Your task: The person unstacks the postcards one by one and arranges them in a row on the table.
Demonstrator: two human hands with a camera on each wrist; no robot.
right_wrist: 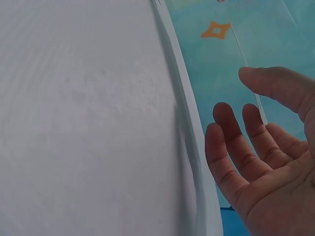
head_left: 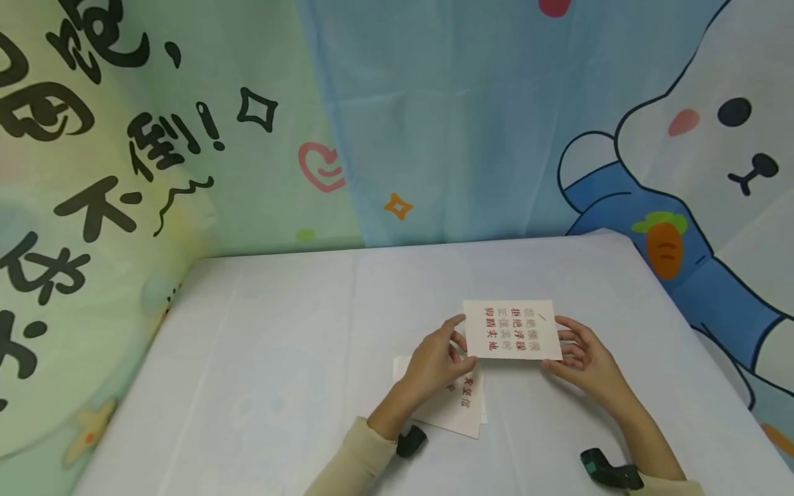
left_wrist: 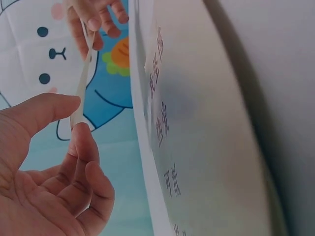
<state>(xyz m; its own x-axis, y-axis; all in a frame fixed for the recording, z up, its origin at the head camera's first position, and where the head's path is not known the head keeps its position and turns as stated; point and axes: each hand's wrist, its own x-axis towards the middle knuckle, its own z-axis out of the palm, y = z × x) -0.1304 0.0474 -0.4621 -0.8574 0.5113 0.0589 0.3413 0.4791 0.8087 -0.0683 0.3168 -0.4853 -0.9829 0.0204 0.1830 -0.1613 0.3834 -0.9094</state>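
White-draped table (head_left: 279,358): left hand (head_left: 431,365) and right hand (head_left: 589,362) grip opposite edges of printed card (head_left: 511,341), right of and below frame centre; apparently a viewing step, next move likely needing even two-handed support.

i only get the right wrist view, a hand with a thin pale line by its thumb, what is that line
observer: The head view shows it is the edge of a pale card, its visible face printed with columns of red and grey characters.
operator: and the opposite edge, is anything on it
observer: Yes, the left hand pinches that edge.
operator: anything else close by
observer: A second printed card lies on the table, partly covered by that hand as the head view sees it.
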